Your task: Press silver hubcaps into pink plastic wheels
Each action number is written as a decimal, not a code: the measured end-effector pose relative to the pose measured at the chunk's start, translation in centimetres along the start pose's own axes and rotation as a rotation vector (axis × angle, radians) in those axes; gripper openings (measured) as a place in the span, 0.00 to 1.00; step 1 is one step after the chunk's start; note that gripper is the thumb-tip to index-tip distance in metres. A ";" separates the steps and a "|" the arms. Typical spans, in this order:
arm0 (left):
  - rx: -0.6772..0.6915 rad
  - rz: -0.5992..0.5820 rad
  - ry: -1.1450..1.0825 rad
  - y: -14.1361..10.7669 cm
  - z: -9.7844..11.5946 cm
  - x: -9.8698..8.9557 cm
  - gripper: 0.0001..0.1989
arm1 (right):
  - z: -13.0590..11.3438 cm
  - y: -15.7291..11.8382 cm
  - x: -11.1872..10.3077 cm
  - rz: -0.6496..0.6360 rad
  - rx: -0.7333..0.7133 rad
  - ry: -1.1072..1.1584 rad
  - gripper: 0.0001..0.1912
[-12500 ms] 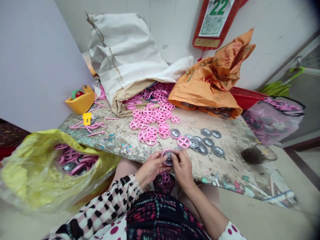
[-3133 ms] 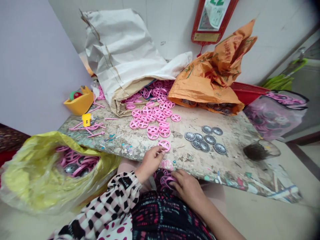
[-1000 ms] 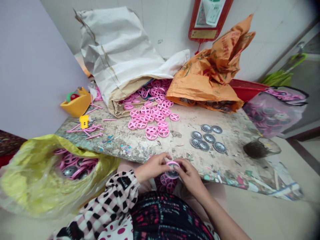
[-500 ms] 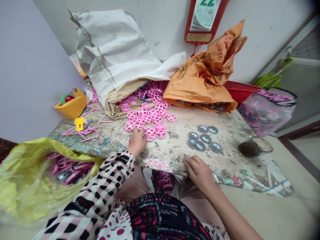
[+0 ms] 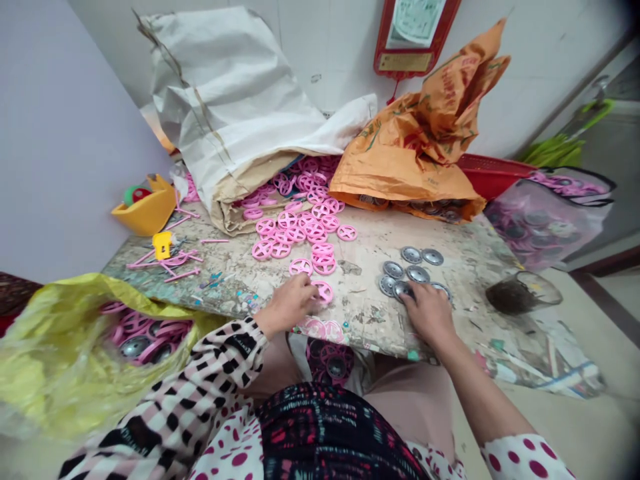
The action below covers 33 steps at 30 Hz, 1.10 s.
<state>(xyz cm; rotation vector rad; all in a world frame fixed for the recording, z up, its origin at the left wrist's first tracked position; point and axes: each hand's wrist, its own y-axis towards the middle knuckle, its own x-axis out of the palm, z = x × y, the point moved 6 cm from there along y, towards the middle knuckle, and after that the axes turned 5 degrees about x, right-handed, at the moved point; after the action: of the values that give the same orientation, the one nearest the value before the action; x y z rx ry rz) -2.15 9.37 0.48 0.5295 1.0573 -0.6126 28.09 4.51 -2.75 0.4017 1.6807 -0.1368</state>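
Fingers of my left hand (image 5: 293, 303) are closed on the left edge of a pink ring (image 5: 323, 292) near the table's front edge. Another pink ring (image 5: 301, 267) lies just above that hand, and a loose pile of pink rings (image 5: 296, 232) spreads behind it. On the right, my right hand (image 5: 430, 312) reaches over the grey discs, its fingertips at a grey disc (image 5: 401, 289); its grip is partly hidden. Several other grey discs, such as a grey disc (image 5: 417, 274), lie flat around it.
A white sack (image 5: 225, 87) and an orange sack (image 5: 400, 173) stand at the back. Pink sticks (image 5: 183, 275) and a yellow holder (image 5: 147, 213) are left. A tipped glass (image 5: 537, 292) lies right; a yellow bag (image 5: 55, 360) with pink parts hangs low left.
My left hand has moved right and toward me, with a pink ring drawn away from the pile. My right hand has gone from the table's front edge up to the grey discs.
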 end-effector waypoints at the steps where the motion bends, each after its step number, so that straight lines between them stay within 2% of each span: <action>1: 0.007 -0.007 -0.050 -0.2 0.5 0.4 0.08 | 0.2 0.2 0.0 0.016 0.007 0.035 0.22; 3: -0.053 0.015 -0.125 -0.2 0.8 1.0 0.12 | 0.8 0.5 0.0 0.043 0.037 0.141 0.25; 6: -0.204 0.015 -0.152 0.3 0.0 1.6 0.25 | 2.0 0.7 0.0 0.053 0.143 0.334 0.26; 10: -0.274 -0.085 -0.188 1.2 -0.5 2.4 0.25 | 2.3 -0.2 -0.5 0.049 0.302 0.661 0.24; 12: -0.313 -0.070 -0.296 1.3 -0.2 2.7 0.23 | 1.3 -1.3 -1.1 0.064 0.353 0.853 0.24; 14: -0.406 -0.038 -0.501 0.9 0.3 3.2 0.21 | -0.9 -2.7 -1.6 0.036 0.340 1.056 0.24; 17: -0.560 -0.055 -1.011 0.0 2.0 4.8 0.15 | -5.5 -4.7 -1.5 -0.122 0.249 1.289 0.23; 20: -0.591 -0.100 -1.513 -0.5 4.5 5.6 0.14 | -8.7 -6.4 -1.7 -0.127 0.163 1.269 0.18; 23: -0.540 -0.067 -1.770 -0.7 6.1 5.3 0.19 | -10.6 -7.6 -2.0 -0.081 0.036 1.097 0.12; 26: -0.489 0.028 -1.813 -0.9 6.6 5.0 0.20 | -11.4 -8.3 -2.8 0.014 -0.104 0.925 0.11; 28: -0.480 0.068 -1.804 -1.1 6.7 5.0 0.21 | -11.2 -8.4 -2.8 0.043 -0.095 0.894 0.13; 31: -0.466 0.098 -1.779 -1.1 6.9 5.1 0.21 | -10.8 -8.2 -1.8 -0.120 -0.020 0.964 0.20; 33: -0.468 0.106 -1.719 -1.1 6.9 5.2 0.22 | -10.9 -8.2 -1.3 -0.236 -0.022 0.989 0.19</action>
<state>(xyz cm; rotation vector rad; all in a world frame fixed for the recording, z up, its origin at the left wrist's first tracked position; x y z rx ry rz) 3.33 2.90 -1.60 -0.4037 -0.4826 -0.4637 15.23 0.16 -0.95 0.2567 2.7032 -0.0951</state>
